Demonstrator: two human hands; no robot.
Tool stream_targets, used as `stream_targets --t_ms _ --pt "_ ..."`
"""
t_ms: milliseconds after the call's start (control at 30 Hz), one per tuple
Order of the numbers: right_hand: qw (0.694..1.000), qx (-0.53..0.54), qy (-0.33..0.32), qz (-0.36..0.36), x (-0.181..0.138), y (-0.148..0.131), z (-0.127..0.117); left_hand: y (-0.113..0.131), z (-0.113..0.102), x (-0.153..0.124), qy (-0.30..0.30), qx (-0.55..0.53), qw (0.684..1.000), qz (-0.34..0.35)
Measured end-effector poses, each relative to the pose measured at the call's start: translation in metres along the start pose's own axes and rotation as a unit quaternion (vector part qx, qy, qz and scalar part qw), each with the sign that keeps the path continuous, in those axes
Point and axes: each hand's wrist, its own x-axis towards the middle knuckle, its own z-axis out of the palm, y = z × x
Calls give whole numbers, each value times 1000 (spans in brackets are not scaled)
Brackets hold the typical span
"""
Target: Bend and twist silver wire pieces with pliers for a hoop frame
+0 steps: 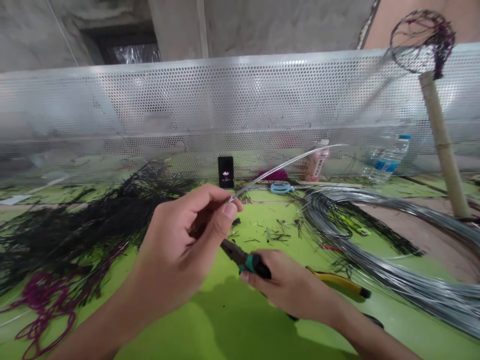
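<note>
Between thumb and fingers my left hand (180, 240) pinches a silvery wire (285, 164) near its end. The wire looks doubled and arcs up to the right, away from my fingertips. My right hand (292, 285) is wrapped round the handles of a pair of pliers (245, 259), green and black. The dark jaws point up and left, just below my left thumb and apart from the wire's held end. Beside my right hand, partly behind it, lies another tool with yellow and black handles (339, 281).
A big coil of metal wire (360, 255) covers the right side. Dark bristly strands (93, 215) and purple cord (41, 305) are heaped at left. Light-blue scissors (282, 188), a phone (225, 172), bottles (318, 161) and a bamboo post (444, 145) stand or lie farther back.
</note>
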Motion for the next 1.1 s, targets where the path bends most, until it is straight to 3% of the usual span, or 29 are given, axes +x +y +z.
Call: stream_targets --t_ms 167,267,333,467,567,600,633,733,867,1000,1100 --pt "1000 -11 24 -1 3 8 -6 -2 1 0 73 80 993 53" --pt "999 -35 12 -36 8 13 -1 -6 0 1 105 117 985 69" --pt "996 -47 40 -69 10 13 -1 -7 -2 2 111 147 979 83" --pt "970 -40 199 -132 -1 5 -29 -8 -8 4 113 211 961 139" --pt "911 -15 392 -126 -23 1 -71 -6 -13 2 87 236 952 175" --pt "872 8 471 -130 -30 1 -84 -5 -15 1 63 233 952 191" --pt "867 30 482 -124 -37 3 -97 -4 -17 -2 35 223 951 209" --pt "897 177 401 -56 -53 12 -122 2 -24 -16 -39 209 938 274" --pt "879 303 367 -20 -66 31 -123 13 -33 -42 -106 243 906 331" --pt "887 331 321 -1 -67 45 -111 9 -35 -57 -183 246 906 291" --pt "905 320 281 1 -57 53 -105 -11 -26 -57 -163 260 925 223"
